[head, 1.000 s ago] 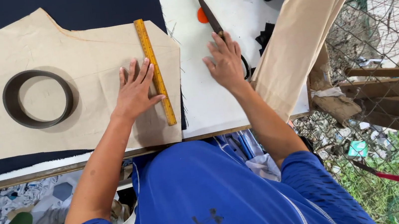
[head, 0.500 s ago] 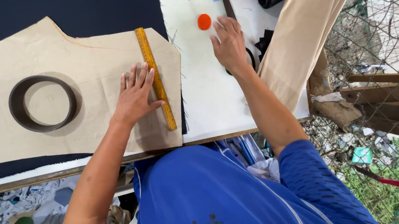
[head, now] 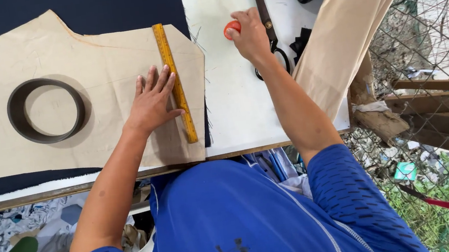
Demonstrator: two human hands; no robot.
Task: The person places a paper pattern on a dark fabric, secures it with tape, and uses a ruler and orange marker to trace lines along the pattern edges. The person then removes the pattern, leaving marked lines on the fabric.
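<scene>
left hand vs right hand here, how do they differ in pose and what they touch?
The left hand lies flat, fingers spread, pressing the paper pattern beside the yellow ruler. The right hand is curled, reaching farther up the white table, closed on a small orange piece next to the scissors. Both are bare, palms down.

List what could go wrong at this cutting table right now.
1. The left hand alone pins the yellow ruler on the paper pattern; while the right hand reaches away for the orange chalk, the ruler may slip off its line.
2. The scissors lie right beside that right hand, so it could brush the blades.
3. The stacked paper pieces overhang the table edge and might slide off.
</scene>
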